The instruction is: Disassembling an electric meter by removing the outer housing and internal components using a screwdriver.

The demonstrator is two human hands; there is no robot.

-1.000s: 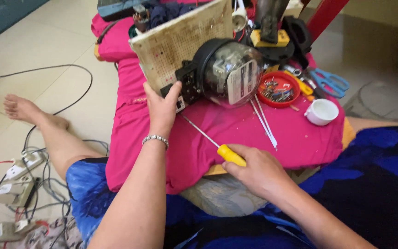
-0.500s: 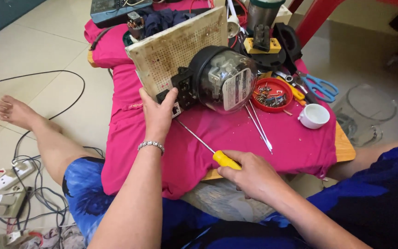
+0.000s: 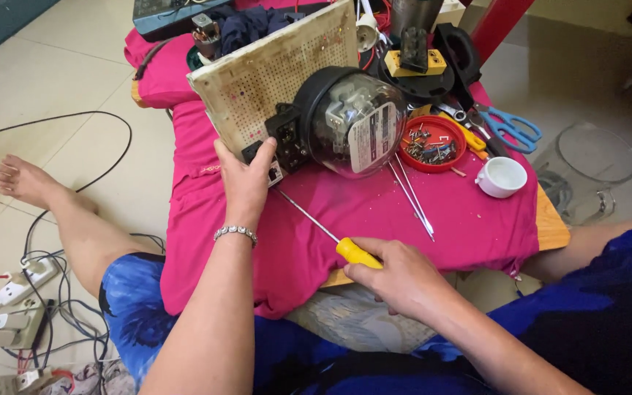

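Two bare hands work over a pink cloth (image 3: 374,219) spread on a low table, seen from the head camera. The left hand (image 3: 246,179) reaches forward with the forearm nearly straight up the frame, a silver bracelet (image 3: 235,232) at the wrist; its fingers and thumb are clamped on the lower edge of a perforated board (image 3: 272,80), which stands tilted on that edge. Just right of this grip, fixed to the board, sits an electric meter (image 3: 349,121) with a black base and a clear dome.

The right hand (image 3: 396,274) lies lower and nearer the body, its forearm coming in from the bottom right corner. Its fingers are closed around the yellow handle of a screwdriver (image 3: 330,238), whose thin shaft slants up and left from the grip, the tip ending just beside the left hand's thumb at the black terminal block (image 3: 287,143).

Beyond the right hand's grip lie two thin metal rods (image 3: 411,197), a red dish of screws (image 3: 431,143), a white cup (image 3: 501,177) and blue-handled scissors (image 3: 510,130).
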